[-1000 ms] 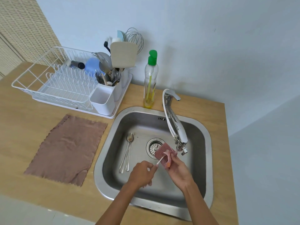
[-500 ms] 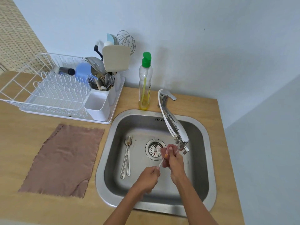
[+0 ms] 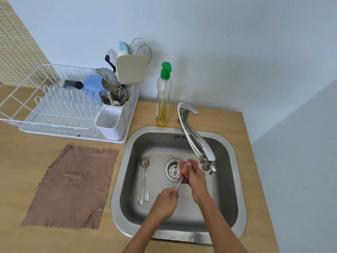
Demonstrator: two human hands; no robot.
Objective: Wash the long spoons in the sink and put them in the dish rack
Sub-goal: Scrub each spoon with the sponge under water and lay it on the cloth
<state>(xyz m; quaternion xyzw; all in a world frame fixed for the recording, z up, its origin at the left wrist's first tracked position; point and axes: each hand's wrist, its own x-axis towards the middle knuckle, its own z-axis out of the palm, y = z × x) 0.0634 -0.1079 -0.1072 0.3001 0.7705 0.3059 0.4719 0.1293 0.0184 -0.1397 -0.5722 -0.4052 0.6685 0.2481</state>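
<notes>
while the left hand [image 3: 164, 203] pinches the spoon [image 3: 179, 183], the right hand [image 3: 196, 179] now clamps the sponge [image 3: 182, 164] round its bowl, still scrubbing.

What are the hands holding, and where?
The left hand pinches a long silver metal spoon by its handle end; the right hand grips a pink scrubbing sponge folded round its other end.

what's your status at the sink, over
Left grip holds spoon handle; right grip pinches sponge round it. Other spoons lie in sink. Nothing in the way.

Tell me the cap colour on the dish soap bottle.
Green cap on the dish soap bottle, seen in the head view.
</notes>
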